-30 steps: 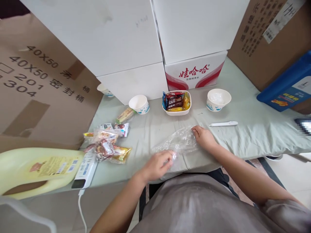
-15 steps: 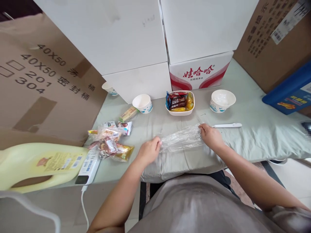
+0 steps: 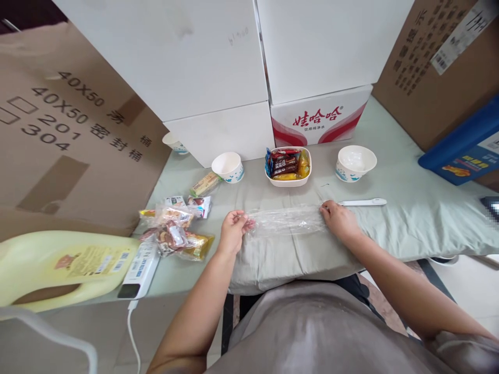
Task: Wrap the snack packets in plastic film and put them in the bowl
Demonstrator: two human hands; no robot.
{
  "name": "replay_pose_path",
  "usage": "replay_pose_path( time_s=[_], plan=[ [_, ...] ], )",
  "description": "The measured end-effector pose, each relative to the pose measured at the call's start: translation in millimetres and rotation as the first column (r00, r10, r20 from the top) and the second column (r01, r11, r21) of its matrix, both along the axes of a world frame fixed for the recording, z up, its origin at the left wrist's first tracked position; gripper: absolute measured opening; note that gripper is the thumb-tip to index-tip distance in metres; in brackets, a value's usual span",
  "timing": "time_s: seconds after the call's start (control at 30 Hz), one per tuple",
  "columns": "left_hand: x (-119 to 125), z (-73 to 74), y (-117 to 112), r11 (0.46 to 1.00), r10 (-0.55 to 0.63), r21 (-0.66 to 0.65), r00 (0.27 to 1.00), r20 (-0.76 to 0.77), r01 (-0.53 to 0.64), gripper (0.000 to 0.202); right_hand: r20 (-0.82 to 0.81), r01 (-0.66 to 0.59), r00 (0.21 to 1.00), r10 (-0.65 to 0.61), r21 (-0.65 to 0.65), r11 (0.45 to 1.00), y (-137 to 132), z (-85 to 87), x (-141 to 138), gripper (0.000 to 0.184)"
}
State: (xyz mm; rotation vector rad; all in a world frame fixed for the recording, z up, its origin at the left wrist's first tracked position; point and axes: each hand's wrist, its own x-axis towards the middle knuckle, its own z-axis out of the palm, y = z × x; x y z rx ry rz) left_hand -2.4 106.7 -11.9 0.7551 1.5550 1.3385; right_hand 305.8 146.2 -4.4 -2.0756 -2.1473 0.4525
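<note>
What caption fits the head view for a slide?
Left hand and right hand stretch a clear crinkled plastic bag flat on the pale green cloth.

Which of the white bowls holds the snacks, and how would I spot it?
Find the red-and-white carton at the back of the table. The snack bowl stands right before it, between a paper cup and an empty bowl; it alone is filled with wrapped bars.

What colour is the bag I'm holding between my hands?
Clear and see-through: the plastic bag lets the pale green cloth show, best in the head view.
</note>
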Motion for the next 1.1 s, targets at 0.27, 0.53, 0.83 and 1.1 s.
replay_pose_path(
  time_s=[0.27,0.53,0.83,1.1],
  plan=[
    [8.9,-14.9,-6.9,0.996,-0.081,-0.052,0.913,-0.399,0.065,0.023,0.015,0.023,1.0,-0.023,0.0,1.0,4.3,1.1,2.9,0.031],
    [6.6,-21.5,-11.1,0.997,-0.069,-0.028,0.708,-0.703,0.069,0.02,-0.137,0.035,0.99,-0.014,0.151,0.988,3.3,-9.7,12.1,0.027],
    [8.6,-18.6,-9.9,0.998,-0.017,0.035,0.7,-0.714,0.059,0.008,-0.232,0.029,0.972,0.036,0.269,0.963,4.9,-15.3,15.2,0.027],
    [22.9,0.8,-2.2,0.992,-0.019,0.022,0.319,-0.948,0.125,0.008,-0.009,-0.004,1.0,0.005,0.169,0.986,7.1,-13.2,2.8,0.033]
  ],
)
